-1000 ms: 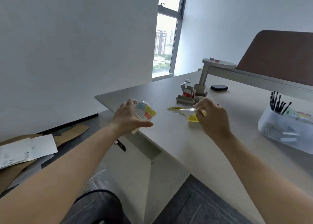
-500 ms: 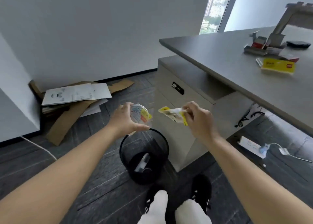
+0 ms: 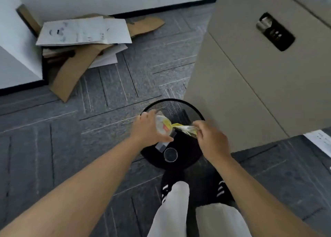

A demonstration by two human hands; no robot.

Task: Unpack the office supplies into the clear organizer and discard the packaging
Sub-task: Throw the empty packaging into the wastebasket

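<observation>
The left hand (image 3: 149, 127) gripped a crumpled clear wrapper (image 3: 163, 126), the right hand (image 3: 212, 138) pinched a yellow pack (image 3: 186, 129). Half a second earlier both were held higher; now they hung over the black bin (image 3: 195, 109), so dropping them looked imminent.

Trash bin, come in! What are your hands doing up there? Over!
Left hand grips clear round packaging, right hand pinches yellow wrapper. Both above black bin. Nothing blocking the drop.

Head-worn camera, looking steeply down, close above floor bin (image 3: 172, 109)
</observation>
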